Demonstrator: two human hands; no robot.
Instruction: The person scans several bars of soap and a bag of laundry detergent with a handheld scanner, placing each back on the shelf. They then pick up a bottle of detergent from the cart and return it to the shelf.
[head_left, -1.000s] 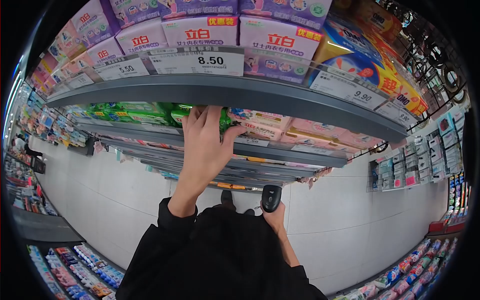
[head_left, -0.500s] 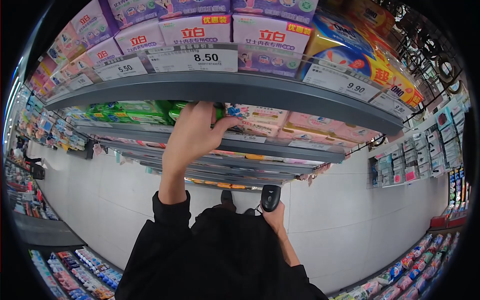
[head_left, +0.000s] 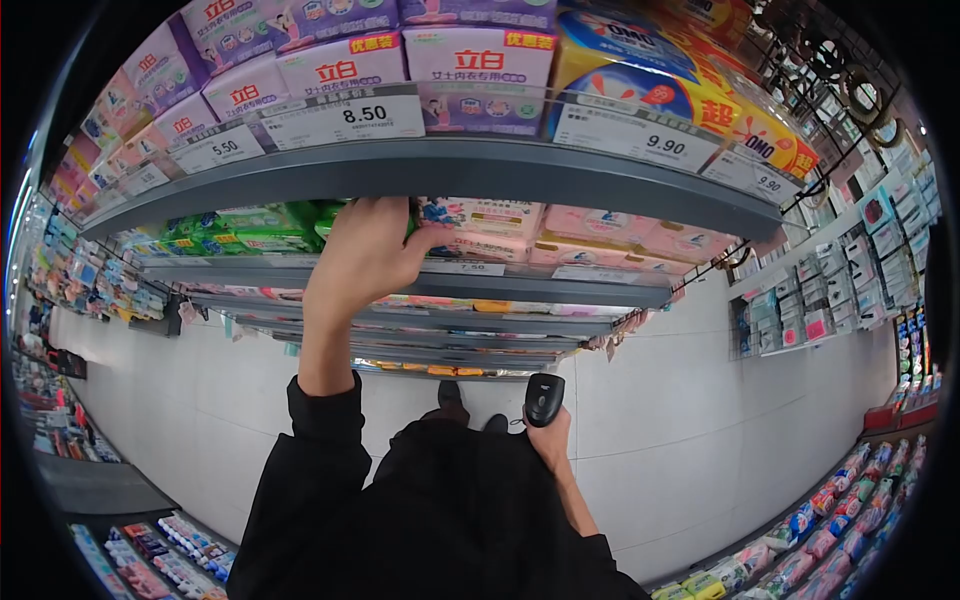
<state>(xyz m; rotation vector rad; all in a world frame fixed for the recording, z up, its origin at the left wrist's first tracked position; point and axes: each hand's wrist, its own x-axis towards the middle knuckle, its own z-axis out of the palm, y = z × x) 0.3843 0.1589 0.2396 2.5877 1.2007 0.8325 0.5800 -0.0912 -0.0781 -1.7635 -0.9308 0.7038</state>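
My left hand reaches under the edge of the upper shelf into the row below. Its fingers curl over a green soap pack, and the fingertips are partly hidden. The thumb points right, beside a pink-and-white soap pack. More green packs lie left of this hand. Low in front of my body, my right hand is closed around the handle of a black barcode scanner, whose head points up toward the shelf.
The grey upper shelf edge runs just above my left hand. Purple soap packs, blue-and-yellow boxes and price tags line it. Lower shelves drop to a pale tiled floor. A rack of hanging goods stands at right.
The view has shifted, so the shelves sit slightly farther left. My left hand stays at the green pack, its fingers a little more tucked in. The scanner stays in my right hand.
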